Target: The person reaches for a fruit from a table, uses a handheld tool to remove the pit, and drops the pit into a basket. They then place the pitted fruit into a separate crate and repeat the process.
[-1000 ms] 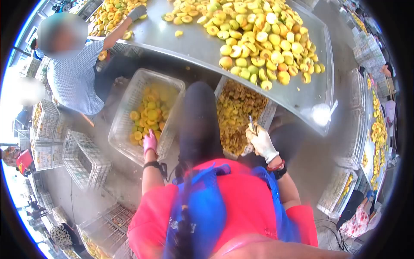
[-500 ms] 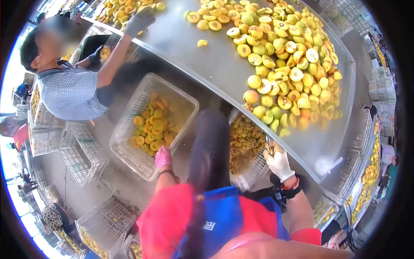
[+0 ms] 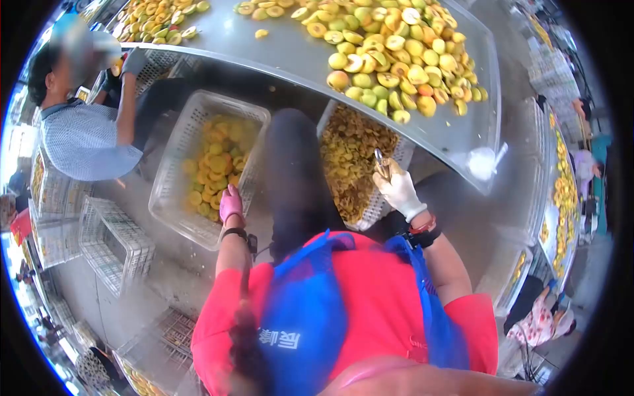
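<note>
My left hand (image 3: pixel 231 204), in a pink glove, is at the near right side of a white plastic crate (image 3: pixel 160 199) of yellow peach halves (image 3: pixel 214 158). Its fingers are drawn together; whatever may be in them is hidden. In a white glove, my right hand (image 3: pixel 401 191) grips a small metal tool (image 3: pixel 379 158) with a rounded shiny tip pointing up. That hand hovers at the right side of a second crate (image 3: pixel 377 212), which holds brownish-yellow pits and scraps (image 3: pixel 353 162). My dark-clothed knee lies between the two crates.
A metal table (image 3: pixel 290 49) with a raised rim spans the top, carrying a heap of cut peaches (image 3: pixel 396 56). A co-worker (image 3: pixel 86 142) sits at the left, gloved hands near the table edge. Stacked crates (image 3: pixel 119 244) stand at lower left.
My right hand has moved from beside the table edge to the scraps crate, still with the metal tool. The co-worker's raised hand has drawn back from the table. The whole view has shifted.
</note>
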Tool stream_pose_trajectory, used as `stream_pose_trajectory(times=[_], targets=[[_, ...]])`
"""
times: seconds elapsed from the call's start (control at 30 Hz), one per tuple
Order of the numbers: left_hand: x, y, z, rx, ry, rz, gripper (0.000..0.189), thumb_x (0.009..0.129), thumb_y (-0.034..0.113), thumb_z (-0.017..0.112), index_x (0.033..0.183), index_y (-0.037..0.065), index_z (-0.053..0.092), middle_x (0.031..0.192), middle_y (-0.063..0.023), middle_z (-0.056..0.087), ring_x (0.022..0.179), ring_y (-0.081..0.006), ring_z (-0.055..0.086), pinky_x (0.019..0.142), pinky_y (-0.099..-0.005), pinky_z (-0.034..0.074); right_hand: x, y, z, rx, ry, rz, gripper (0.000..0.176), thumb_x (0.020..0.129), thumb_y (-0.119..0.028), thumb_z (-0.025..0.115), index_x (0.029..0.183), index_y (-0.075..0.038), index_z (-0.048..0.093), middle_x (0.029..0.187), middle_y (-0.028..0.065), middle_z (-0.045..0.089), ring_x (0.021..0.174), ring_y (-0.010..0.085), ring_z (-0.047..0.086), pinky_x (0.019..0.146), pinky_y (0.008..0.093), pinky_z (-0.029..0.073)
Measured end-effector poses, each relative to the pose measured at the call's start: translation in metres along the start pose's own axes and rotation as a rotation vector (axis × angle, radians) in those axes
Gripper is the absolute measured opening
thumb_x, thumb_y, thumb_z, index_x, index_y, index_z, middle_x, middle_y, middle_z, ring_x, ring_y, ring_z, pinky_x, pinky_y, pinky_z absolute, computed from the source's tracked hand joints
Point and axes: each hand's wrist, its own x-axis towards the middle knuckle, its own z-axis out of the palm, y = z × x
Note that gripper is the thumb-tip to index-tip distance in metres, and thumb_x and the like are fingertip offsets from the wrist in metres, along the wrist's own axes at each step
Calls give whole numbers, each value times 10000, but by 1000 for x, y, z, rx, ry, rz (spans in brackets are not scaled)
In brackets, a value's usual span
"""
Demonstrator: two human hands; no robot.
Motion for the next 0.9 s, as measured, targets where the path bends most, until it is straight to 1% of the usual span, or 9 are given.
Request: stream_pose_trajectory(times=[0.17,0.33,0.4,0.47,0.53,0.57,0.7,0.73,0.9], targets=[[73,-23,17,-317,81,127,517,971,454,518,1221,13,617,1151,-239,665,1092,-385,615,924,-438,464,-17,5,-9,184,53,106,211,889,-122,655,1059,-23,577,775,124,644,645,211,636,627,334,505],[54,112,-40,-475,362,551,445,965,331,608,1263,0,603,1227,-137,622,1032,-205,607,832,-337,503,2,18,-16,284,97,153,175,889,-106,653,1019,-20,572,765,110,633,624,170,593,612,319,493],[13,198,-70,-794,91,441,413,965,288,621,1295,41,604,1266,-95,600,1039,-171,602,811,-298,505,14,23,-21,220,121,79,167,891,-102,650,1009,-17,567,755,104,630,623,173,592,610,323,492],[-10,270,-82,-780,-28,625,344,985,190,610,1292,36,600,1058,15,634,827,-26,531,671,-191,434,23,26,-24,176,130,102,162,890,-92,644,1006,-11,566,756,116,636,636,213,619,620,341,499],[-19,328,-74,-730,-257,671,330,977,193,621,1280,60,616,1039,34,622,800,-16,514,619,-193,418,30,32,-24,178,136,136,165,886,-91,644,1006,-8,567,771,128,647,662,250,639,638,350,506],[-40,361,-81,-623,-430,563,326,971,186,622,1279,77,620,1025,44,613,805,-15,522,636,-188,430,34,34,-25,175,135,148,166,884,-90,643,1006,-7,567,779,134,652,674,268,649,647,355,510],[-24,449,-4,-23,-302,1142,473,926,332,627,1340,113,566,1162,-96,643,917,-193,634,784,-321,510,41,40,-20,190,199,127,197,874,-90,648,1033,3,579,804,174,660,728,331,679,662,368,521],[-23,467,16,101,-318,1147,526,913,374,622,1369,124,540,1254,-132,627,1017,-249,651,853,-366,519,42,34,-21,248,192,170,136,899,-108,628,970,-4,577,722,5,547,640,82,475,605,278,452],[-6,514,96,501,-346,1194,586,876,412,569,1405,171,500,1389,-155,549,1299,-340,502,1059,-428,427,35,40,-18,225,241,213,112,897,-107,628,962,-19,600,706,-8,550,620,65,496,577,265,441]])
